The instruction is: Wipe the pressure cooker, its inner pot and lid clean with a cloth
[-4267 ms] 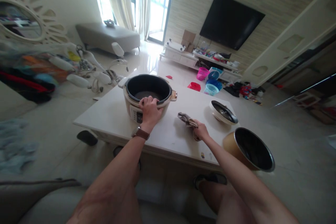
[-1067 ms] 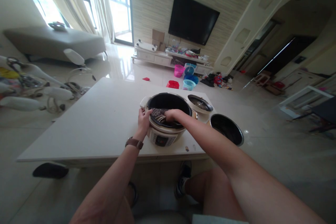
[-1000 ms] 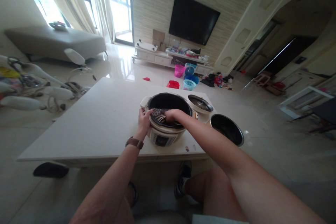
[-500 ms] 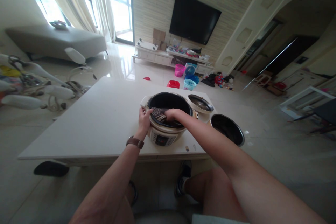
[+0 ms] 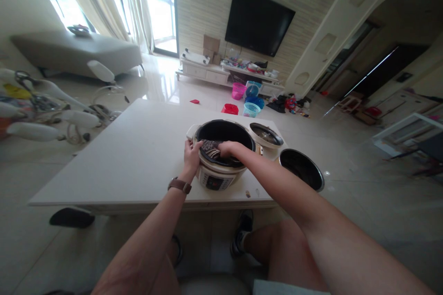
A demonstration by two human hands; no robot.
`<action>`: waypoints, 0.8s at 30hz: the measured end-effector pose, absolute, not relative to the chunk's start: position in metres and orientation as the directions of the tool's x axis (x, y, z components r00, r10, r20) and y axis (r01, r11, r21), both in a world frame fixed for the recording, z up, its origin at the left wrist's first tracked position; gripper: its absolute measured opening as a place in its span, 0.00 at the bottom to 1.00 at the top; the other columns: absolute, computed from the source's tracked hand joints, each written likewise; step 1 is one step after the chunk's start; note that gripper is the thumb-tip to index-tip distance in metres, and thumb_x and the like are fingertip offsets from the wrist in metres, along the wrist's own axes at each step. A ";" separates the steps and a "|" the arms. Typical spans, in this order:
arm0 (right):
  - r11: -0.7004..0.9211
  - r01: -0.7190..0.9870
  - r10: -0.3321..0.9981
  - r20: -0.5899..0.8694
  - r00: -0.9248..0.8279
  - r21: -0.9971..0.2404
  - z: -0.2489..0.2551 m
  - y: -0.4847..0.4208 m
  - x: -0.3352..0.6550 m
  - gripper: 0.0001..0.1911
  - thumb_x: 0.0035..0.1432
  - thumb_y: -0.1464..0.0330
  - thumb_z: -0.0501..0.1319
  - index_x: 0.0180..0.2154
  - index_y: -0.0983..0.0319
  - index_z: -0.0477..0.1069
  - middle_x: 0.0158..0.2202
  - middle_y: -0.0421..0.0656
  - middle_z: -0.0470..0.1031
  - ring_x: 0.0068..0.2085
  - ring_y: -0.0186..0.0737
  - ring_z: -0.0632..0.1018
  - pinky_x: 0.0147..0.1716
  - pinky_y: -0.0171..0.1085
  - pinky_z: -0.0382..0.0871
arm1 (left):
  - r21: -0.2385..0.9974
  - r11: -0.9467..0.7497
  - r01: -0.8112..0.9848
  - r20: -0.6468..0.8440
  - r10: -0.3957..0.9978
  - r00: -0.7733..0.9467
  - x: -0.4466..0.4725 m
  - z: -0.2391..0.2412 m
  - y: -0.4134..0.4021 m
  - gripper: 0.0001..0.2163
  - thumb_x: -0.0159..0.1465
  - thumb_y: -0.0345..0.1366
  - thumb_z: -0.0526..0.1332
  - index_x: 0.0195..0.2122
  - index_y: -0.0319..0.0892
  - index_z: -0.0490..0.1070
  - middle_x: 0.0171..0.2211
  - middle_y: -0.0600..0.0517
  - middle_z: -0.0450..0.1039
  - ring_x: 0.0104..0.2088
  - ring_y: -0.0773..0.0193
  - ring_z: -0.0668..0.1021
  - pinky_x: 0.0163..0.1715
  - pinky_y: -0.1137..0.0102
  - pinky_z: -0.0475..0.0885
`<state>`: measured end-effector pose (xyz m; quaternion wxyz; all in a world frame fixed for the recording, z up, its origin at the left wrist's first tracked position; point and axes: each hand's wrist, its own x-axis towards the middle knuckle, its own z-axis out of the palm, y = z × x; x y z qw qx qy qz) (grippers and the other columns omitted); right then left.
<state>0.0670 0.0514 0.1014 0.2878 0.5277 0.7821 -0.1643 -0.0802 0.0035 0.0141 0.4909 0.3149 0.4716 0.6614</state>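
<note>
A cream electric pressure cooker [image 5: 204, 166] stands upright on the white table, its dark inside uncovered and its control panel facing me. My left hand [image 5: 193, 154] is closed on the cooker's left rim, thumb over the edge. Inside the near part of the opening, my right hand [image 5: 227, 148] grips a dark patterned cloth [image 5: 209, 147] against the inner wall. The fingertips of the right hand are hidden by the cloth and the wrist. To the right lie the cooker's round lid [image 5: 266, 135] and a dark-lined inner pot [image 5: 302, 170].
The white table [image 5: 138, 152] extends to the left. Two small items [image 5: 248, 193] lie near its front edge. Plastic baskets [image 5: 251, 109] stand on the floor beyond, before a low TV cabinet [image 5: 197, 70]. A bicycle-like white frame [image 5: 79, 119] is at the left.
The view has shifted slightly. Both hands keep nearly the same places on the cooker and the cloth, with hardly any visible movement.
</note>
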 end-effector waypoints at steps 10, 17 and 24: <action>0.394 0.918 0.742 -0.606 -0.287 0.047 0.099 0.053 0.069 0.30 0.56 0.65 0.70 0.60 0.64 0.76 0.60 0.57 0.78 0.56 0.59 0.82 0.50 0.45 0.81 | 0.927 -0.073 -0.367 -0.052 0.946 -0.319 -0.080 0.011 0.006 0.18 0.56 0.43 0.68 0.45 0.43 0.70 0.42 0.48 0.76 0.44 0.55 0.79 0.46 0.62 0.75; 0.394 0.918 0.742 -0.605 -0.288 0.046 0.100 0.054 0.067 0.30 0.56 0.66 0.70 0.60 0.65 0.75 0.60 0.58 0.78 0.56 0.59 0.82 0.50 0.46 0.82 | 0.923 -0.074 -0.377 -0.058 0.944 -0.326 -0.079 0.010 0.007 0.17 0.56 0.42 0.69 0.45 0.43 0.70 0.43 0.48 0.77 0.44 0.56 0.80 0.47 0.62 0.76; 0.384 0.923 0.745 -0.602 -0.286 0.037 0.102 0.051 0.067 0.29 0.59 0.67 0.68 0.61 0.65 0.75 0.59 0.58 0.79 0.55 0.59 0.83 0.50 0.47 0.82 | 0.927 -0.074 -0.368 -0.056 0.942 -0.331 -0.079 0.008 0.008 0.18 0.56 0.43 0.69 0.45 0.43 0.70 0.43 0.47 0.77 0.44 0.55 0.80 0.46 0.62 0.75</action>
